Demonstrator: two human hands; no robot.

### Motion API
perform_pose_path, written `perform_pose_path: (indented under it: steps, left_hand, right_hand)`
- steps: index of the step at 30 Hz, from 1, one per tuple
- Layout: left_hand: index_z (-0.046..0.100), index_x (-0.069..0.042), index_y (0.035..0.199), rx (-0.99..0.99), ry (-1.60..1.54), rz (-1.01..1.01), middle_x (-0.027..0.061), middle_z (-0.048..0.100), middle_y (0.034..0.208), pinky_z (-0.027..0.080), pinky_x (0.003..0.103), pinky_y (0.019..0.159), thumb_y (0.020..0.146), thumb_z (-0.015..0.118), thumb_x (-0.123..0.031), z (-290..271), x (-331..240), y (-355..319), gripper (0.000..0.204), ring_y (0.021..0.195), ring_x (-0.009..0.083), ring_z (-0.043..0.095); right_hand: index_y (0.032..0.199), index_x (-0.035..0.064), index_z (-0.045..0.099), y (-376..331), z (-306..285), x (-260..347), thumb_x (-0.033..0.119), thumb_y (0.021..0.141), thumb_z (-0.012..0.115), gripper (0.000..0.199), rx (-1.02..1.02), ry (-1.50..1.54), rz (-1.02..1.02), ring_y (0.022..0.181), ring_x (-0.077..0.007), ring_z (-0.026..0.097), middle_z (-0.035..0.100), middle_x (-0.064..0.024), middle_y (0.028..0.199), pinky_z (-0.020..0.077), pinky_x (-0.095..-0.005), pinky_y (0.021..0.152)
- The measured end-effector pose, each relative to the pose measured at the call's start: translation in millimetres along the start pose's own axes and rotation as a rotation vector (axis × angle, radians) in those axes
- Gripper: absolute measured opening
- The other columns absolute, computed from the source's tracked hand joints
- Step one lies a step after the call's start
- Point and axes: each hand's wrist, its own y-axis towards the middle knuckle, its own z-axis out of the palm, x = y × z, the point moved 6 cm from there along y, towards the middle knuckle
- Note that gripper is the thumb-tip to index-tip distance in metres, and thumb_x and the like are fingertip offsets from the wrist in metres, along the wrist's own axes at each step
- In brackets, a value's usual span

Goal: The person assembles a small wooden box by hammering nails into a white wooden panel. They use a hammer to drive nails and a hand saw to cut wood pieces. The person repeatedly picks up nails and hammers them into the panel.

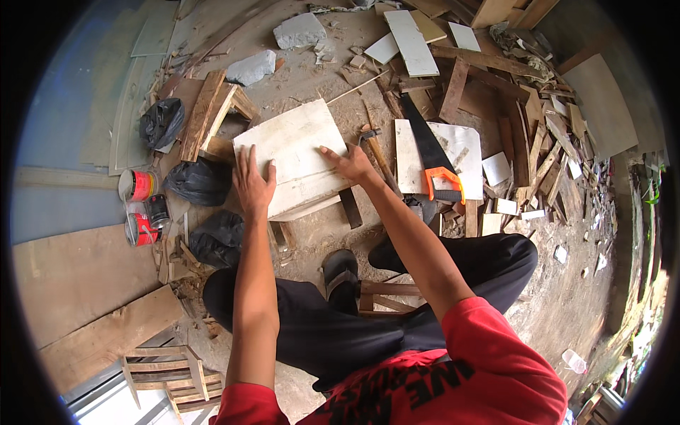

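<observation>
A white rectangular board [304, 152] lies before me, tilted a little, on a low wooden support with a dark leg [350, 207]. My left hand [253, 180] rests flat on its left side, fingers stretched and thumb apart. At the right edge, my right hand [350, 164] grips the board, thumb on top and the other fingers bent over the side, partly hidden. Just right of that hand is a hammer [379, 152] with a wooden handle. Further right, a handsaw [432, 156] with an orange and black handle lies across another pale board [460, 138].
Scrap wood [538, 149] is heaped at the right. Black plastic bags [198, 180] and red-labelled cans [138, 185] stand at the left, near a wooden frame [212, 117]. Concrete chunks [299, 31] lie at the far side. Under my legs is a wooden stool [389, 289].
</observation>
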Motion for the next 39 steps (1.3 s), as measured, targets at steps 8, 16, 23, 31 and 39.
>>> perform_pose_path:
  steps: [8, 16, 23, 31, 39]
  left_hand:
    - [0.034, -0.010, 0.154, 0.004, 0.108, 0.191, 0.0145, 0.027, 0.162, 0.020, 0.052, 0.121, 0.098, 0.053, -0.044, 26.9, 1.3, 7.2, 0.068, 0.150, 0.0319, 0.025]
    - [0.044, -0.008, 0.148, 0.138, -0.074, 0.366, 0.0105, 0.038, 0.158, 0.020, 0.055, 0.120, 0.098, 0.054, -0.030, 22.5, -25.3, 5.3, 0.055, 0.149, 0.0334, 0.028]
    - [0.025, -0.013, 0.157, 0.141, 0.053, -0.027, 0.0073, 0.023, 0.165, -0.001, 0.069, 0.117, 0.096, 0.048, -0.060, 34.0, -64.1, -5.1, 0.081, 0.154, 0.0356, 0.011]
    - [0.036, -0.013, 0.154, 0.061, -0.043, 0.126, 0.0102, 0.028, 0.163, 0.002, 0.068, 0.118, 0.087, 0.050, -0.076, 30.6, -59.0, -15.9, 0.093, 0.153, 0.0301, 0.018]
    - [0.039, -0.018, 0.152, 0.285, 0.026, 0.599, 0.0065, 0.027, 0.164, 0.004, 0.071, 0.117, 0.078, 0.056, -0.080, 28.4, -103.9, -25.2, 0.098, 0.152, 0.0259, 0.022]
  right_hand:
    - [0.114, -0.0073, 0.068, 7.3, -6.9, -17.7, 0.055, 0.082, 0.078, 0.071, -0.046, -0.125, 0.096, 0.090, -0.0262, 0.071, 0.073, -0.0208, 0.097, 0.0540, -0.0387, 0.082]
    - [0.115, -0.0092, 0.067, -1.9, -6.3, -0.4, 0.054, 0.080, 0.080, 0.073, -0.093, -0.119, 0.184, 0.093, -0.0283, 0.071, 0.073, -0.0223, 0.100, 0.0540, -0.0389, 0.083]
    - [0.125, -0.0089, 0.060, 2.7, -11.3, -13.9, 0.048, 0.093, 0.068, 0.066, 0.083, -0.287, 0.256, 0.099, -0.0225, 0.065, 0.068, -0.0230, 0.113, 0.0524, -0.0355, 0.080]
    - [0.143, -0.0074, 0.038, -121.2, -189.1, -58.9, 0.002, 0.078, 0.057, 0.068, -0.374, -1.317, -0.088, 0.135, -0.0467, 0.040, 0.043, -0.0287, 0.142, 0.0306, -0.0534, 0.114]
    - [0.141, 0.0041, 0.044, -140.5, -242.7, -116.8, 0.014, 0.084, 0.060, 0.060, -0.423, -1.601, 0.243, 0.127, -0.0378, 0.049, 0.042, -0.0212, 0.146, 0.0357, -0.0517, 0.108]
